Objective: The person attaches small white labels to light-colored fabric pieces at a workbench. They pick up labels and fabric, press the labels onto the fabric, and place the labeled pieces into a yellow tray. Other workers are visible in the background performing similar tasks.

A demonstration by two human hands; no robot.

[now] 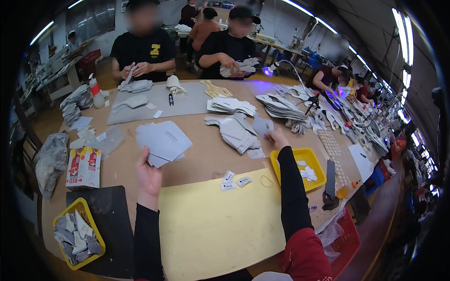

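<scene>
My left hand [150,177] is closed on the lower edge of a fanned stack of light grey cut pieces [163,140], raised above the brown table. Farther right, my right hand [278,137] pinches a single grey cut piece [261,124] at the edge of a pile of similar pieces [236,133]. Whether that piece still touches the pile, I cannot tell. Three small white labels [228,186] and a rubber band [266,181] lie at the far edge of a yellow sheet [220,225], between my forearms.
A yellow tray [320,161] with white scraps stands beside my right forearm. At the left are a yellow basket [99,234] of grey pieces, a printed carton [84,168] and a spray bottle [97,96]. Two people handle pieces across the table; more stacks [283,108] lie at the right.
</scene>
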